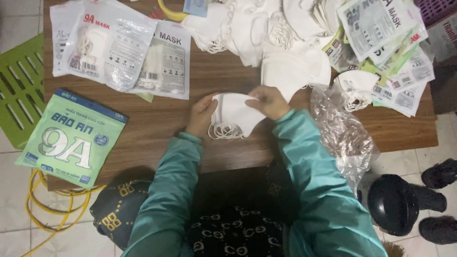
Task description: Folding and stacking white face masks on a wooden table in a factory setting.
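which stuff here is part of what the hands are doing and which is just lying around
In hand:
left hand and right hand, both holding the white mask stack
loose white masks
clear mask packets
empty wrappers

Lying about:
green box
yellow cord
green crate
crumpled clear bag
black shoes

both arms are reaching forward from the bottom of the view toward twelve o'clock, sleeved in teal down to the wrists and angling inward so the hands are meeting near the centre. the left hand (202, 115) is sitting at about nine o'clock of that meeting point, its back turned up, fingers curling inward and pinching closed. the right hand (270, 101) is sitting at about three o'clock, slightly further forward, knuckles up, thumb and fingers likewise pressing together in a pinch. the right forearm is running in from five o'clock, the left from seven o'clock, elbows spreading outward.
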